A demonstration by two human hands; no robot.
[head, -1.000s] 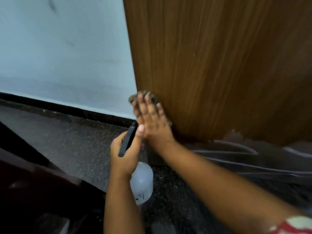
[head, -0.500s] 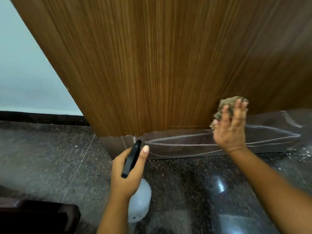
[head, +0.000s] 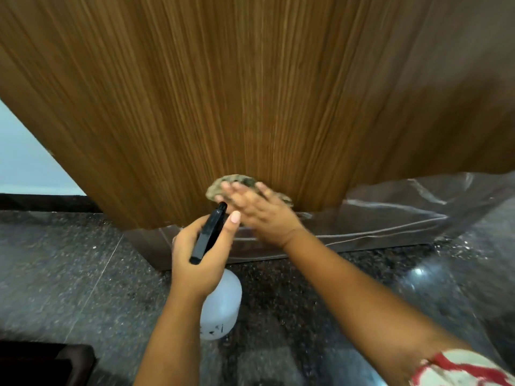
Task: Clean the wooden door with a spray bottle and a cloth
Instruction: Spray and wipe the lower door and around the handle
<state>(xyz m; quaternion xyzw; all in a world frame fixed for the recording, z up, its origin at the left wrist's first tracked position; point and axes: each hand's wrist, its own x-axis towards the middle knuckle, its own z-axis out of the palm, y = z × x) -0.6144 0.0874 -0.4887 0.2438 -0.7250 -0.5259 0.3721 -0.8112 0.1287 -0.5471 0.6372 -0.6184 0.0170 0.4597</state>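
The wooden door (head: 250,93) fills the upper view, its brown grain running down to the floor. My right hand (head: 256,210) presses a crumpled grey-brown cloth (head: 231,183) flat against the door's lower part, fingers straight and blurred by motion. My left hand (head: 200,254) grips a spray bottle (head: 221,305) by its black head, nozzle pointing toward the door; the white body hangs below my hand. The two hands are close together, the left just below the right.
A dark speckled stone floor (head: 69,274) lies below. Clear plastic film (head: 404,215) clings along the door's bottom edge. A pale wall (head: 25,157) with a black skirting shows at the left. A dark object (head: 41,363) sits at the lower left corner.
My right hand has swept the cloth leftward along the bottom of the door, from the right side to the middle above the bottle. The left hand keeps holding the bottle.
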